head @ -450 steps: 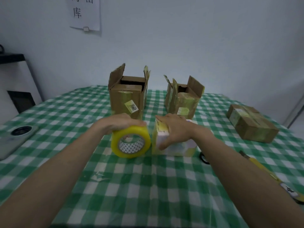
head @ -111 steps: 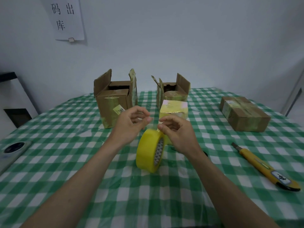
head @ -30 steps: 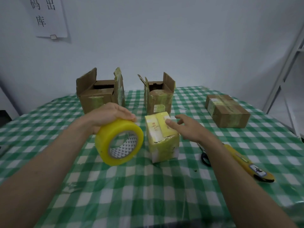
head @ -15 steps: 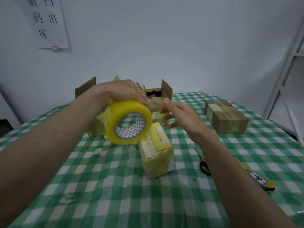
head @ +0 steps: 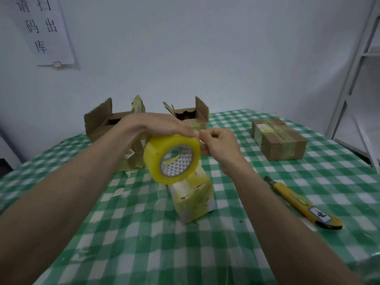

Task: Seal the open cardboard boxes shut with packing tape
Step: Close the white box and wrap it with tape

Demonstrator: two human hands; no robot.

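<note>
Green-checked tablecloth, pale wall, paper notice upper left. Two open cardboard boxes at the back. Left hand grips yellow tape roll above small yellow-taped box; right hand pinches at its edge. Sealed box, utility knife right.
</note>
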